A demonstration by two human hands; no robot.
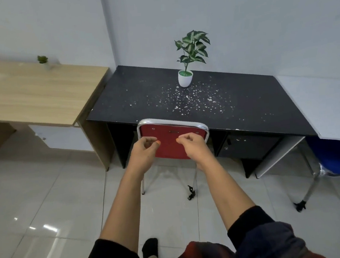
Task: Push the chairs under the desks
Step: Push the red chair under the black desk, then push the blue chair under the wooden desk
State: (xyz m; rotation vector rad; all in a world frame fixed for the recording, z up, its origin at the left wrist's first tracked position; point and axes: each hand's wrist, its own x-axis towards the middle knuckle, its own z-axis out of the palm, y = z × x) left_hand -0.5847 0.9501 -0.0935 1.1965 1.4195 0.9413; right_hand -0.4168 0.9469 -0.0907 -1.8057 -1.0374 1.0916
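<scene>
A red chair point(172, 129) with a chrome frame stands at the front edge of the black desk point(121, 100), its seat hidden under the desktop and its backrest close to the edge. My left hand point(144, 149) and my right hand point(193, 145) hover side by side just in front of the backrest. Their fingers are loosely curled and nothing is in them; I cannot tell whether they touch the backrest. At the right edge a blue chair point(336, 155) with metal legs sits partly under a white desk point(327, 102).
A potted plant point(185, 78) stands on the black desk amid white specks. A wooden desk point(28, 94) with a small plant point(43, 60) adjoins on the left. Glossy tiled floor point(48, 201) lies around me, and my socked foot point(149, 248) is below.
</scene>
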